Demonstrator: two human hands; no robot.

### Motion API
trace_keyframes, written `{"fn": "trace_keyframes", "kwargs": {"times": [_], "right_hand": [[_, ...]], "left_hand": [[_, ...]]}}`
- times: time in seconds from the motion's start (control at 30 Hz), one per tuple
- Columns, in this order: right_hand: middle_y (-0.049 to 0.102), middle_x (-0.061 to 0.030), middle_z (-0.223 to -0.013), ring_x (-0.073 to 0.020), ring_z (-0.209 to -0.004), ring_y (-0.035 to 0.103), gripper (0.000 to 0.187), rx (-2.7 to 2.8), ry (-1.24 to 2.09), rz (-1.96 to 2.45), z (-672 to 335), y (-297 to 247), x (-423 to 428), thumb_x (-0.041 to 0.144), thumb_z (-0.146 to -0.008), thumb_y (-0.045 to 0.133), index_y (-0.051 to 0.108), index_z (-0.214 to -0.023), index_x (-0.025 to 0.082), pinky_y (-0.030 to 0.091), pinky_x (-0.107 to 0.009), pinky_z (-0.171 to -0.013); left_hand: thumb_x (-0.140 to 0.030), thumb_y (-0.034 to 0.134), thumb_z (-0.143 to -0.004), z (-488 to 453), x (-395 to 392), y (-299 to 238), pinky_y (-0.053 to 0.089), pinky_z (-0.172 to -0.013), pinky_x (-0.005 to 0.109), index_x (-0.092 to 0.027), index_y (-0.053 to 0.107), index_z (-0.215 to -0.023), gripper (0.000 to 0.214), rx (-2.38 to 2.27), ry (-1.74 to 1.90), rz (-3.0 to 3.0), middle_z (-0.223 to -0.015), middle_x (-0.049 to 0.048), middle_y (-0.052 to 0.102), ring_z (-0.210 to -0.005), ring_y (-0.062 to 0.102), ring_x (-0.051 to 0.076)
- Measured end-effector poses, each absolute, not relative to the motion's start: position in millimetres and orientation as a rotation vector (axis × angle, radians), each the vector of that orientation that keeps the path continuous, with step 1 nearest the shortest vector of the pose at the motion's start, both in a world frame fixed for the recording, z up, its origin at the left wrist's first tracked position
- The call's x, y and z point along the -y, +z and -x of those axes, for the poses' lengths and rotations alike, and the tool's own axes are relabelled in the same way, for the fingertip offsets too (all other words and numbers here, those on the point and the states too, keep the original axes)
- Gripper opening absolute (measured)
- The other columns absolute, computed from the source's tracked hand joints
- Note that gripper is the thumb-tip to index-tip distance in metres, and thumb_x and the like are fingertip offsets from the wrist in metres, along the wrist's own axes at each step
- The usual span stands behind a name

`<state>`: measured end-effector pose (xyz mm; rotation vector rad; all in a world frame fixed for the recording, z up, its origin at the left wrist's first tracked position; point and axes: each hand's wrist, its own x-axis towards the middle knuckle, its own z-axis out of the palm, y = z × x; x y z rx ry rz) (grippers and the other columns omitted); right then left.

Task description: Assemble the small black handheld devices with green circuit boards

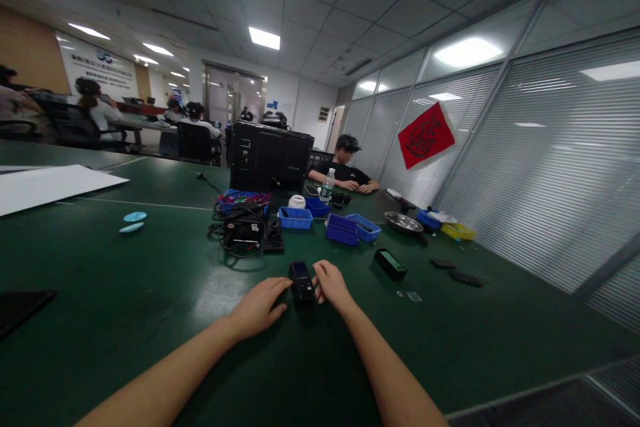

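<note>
A small black handheld device (301,282) with a dark screen and a few buttons lies on the green table in front of me. Flat on the tabletop to its left is my left hand (260,307), fingers stretched out and fingertips at the device's left edge. My right hand (331,284) rests close against the right side with its fingers curled in. Whatever those curled fingers hold, if anything, is hidden or too small to make out.
Beyond the device are a black box with tangled cables (243,230), blue trays (296,218), a baseball (297,201) and a water bottle (327,185). To the right lie an open black case (390,263) and a metal pan (403,221). A person (345,170) sits across the table.
</note>
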<state>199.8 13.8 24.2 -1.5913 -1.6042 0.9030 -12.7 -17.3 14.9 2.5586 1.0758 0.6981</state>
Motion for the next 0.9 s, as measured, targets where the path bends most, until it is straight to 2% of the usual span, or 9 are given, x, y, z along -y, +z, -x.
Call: {"fn": "trace_keyframes", "kwargs": {"times": [0.13,0.27,0.37,0.6,0.77,0.9], "right_hand": [[0.052,0.0039,-0.055,-0.0110,-0.034,0.052,0.020,1.483,1.150,1.518,-197.6,19.3,-15.4,0.028,-0.083,0.034,0.039,-0.100,0.019,0.040,-0.019,-0.030],[0.053,0.0033,-0.052,-0.0152,-0.038,0.057,0.031,1.432,1.405,1.438,-192.0,20.3,-9.8,0.021,-0.083,0.033,0.028,-0.114,0.018,0.044,-0.023,-0.032],[0.057,0.0011,-0.056,-0.0177,-0.045,0.061,0.041,1.465,1.574,1.332,-185.9,21.3,-4.5,0.019,-0.083,0.034,0.020,-0.121,0.020,0.047,-0.025,-0.037],[0.061,-0.0015,-0.063,-0.0164,-0.050,0.062,0.043,1.513,1.654,1.249,-182.7,24.2,-0.8,0.023,-0.081,0.042,0.023,-0.121,0.019,0.048,-0.024,-0.040],[0.060,-0.0005,-0.063,-0.0143,-0.047,0.060,0.044,1.543,1.596,1.266,-183.7,24.8,-1.6,0.021,-0.079,0.044,0.028,-0.120,0.018,0.046,-0.021,-0.037],[0.060,0.0004,-0.064,-0.0119,-0.045,0.058,0.042,1.565,1.551,1.278,-184.8,23.2,-3.9,0.020,-0.078,0.046,0.033,-0.118,0.018,0.044,-0.019,-0.037]], "left_hand": [[-0.031,0.048,-0.078,14.1,12.7,8.2,0.032,-0.099,0.035,-0.021,0.031,-0.128,0.053,-1.202,0.823,-2.438,-0.128,0.0074,0.045,-0.115,0.043,0.019],[-0.040,0.046,-0.080,15.6,11.2,5.2,0.035,-0.096,0.036,-0.020,0.021,-0.133,0.062,-1.201,0.832,-2.358,-0.124,0.0089,0.049,-0.112,0.046,0.020],[-0.041,0.051,-0.077,16.0,11.7,5.6,0.034,-0.097,0.036,-0.021,0.020,-0.134,0.068,-1.173,0.838,-2.376,-0.128,0.0093,0.046,-0.114,0.045,0.021],[-0.038,0.060,-0.070,15.5,12.7,10.2,0.031,-0.100,0.038,-0.024,0.024,-0.133,0.074,-1.143,0.870,-2.439,-0.135,0.0087,0.036,-0.121,0.036,0.023],[-0.035,0.058,-0.073,13.8,16.9,14.9,0.032,-0.099,0.040,-0.035,0.037,-0.126,0.057,-1.119,0.774,-2.591,-0.143,0.0033,0.019,-0.123,0.032,0.025],[-0.030,0.058,-0.074,11.2,20.5,17.4,0.030,-0.101,0.042,-0.034,0.044,-0.120,0.049,-1.064,0.781,-2.696,-0.144,0.0018,0.015,-0.125,0.028,0.026]]}}
